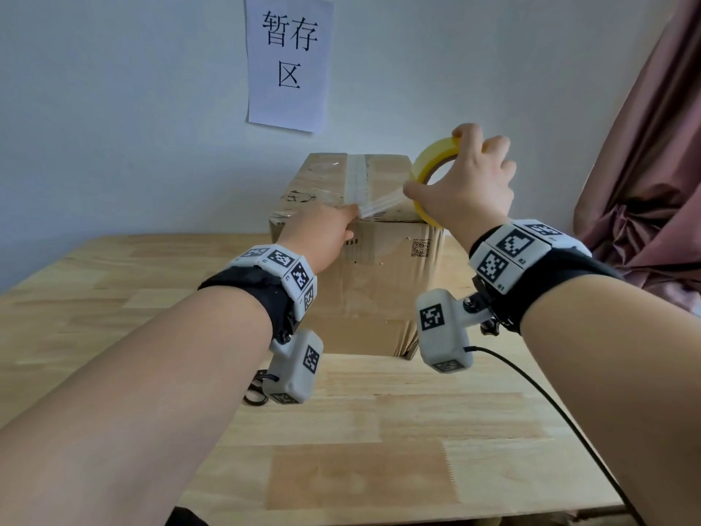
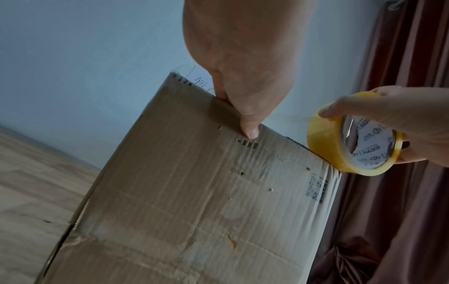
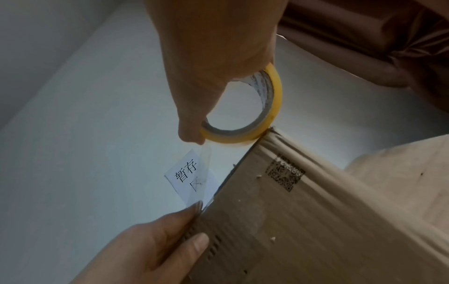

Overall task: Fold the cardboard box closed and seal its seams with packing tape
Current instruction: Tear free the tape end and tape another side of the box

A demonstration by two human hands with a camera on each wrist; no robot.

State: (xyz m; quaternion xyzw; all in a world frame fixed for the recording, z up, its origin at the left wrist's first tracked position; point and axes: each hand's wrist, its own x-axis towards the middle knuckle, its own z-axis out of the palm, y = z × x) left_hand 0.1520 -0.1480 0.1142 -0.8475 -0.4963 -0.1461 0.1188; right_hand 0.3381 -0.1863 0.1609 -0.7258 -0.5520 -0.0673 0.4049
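Note:
A closed cardboard box (image 1: 379, 282) stands on the table against the wall, with clear tape running along its top seam. My left hand (image 1: 326, 229) rests on the near top edge, fingers flat on the lid and thumb (image 2: 250, 128) straight down the front face, pressing the tape there. My right hand (image 1: 466, 191) grips a yellow tape roll (image 1: 432, 155) just above the box's near right corner. A short strip of clear tape (image 1: 381, 206) stretches from the roll to the spot under my left fingers. The wrist views show the box (image 3: 316, 221), the roll (image 3: 277, 96) and the strip (image 3: 206, 163).
The wooden table (image 1: 379, 430) extends toward me in front of the box. A paper sign (image 1: 288, 62) hangs on the wall behind. A pink curtain (image 1: 645, 165) hangs at the right. A black cable (image 1: 550, 404) crosses the table's right side; black ring handles (image 1: 256, 394) lie under my left wrist.

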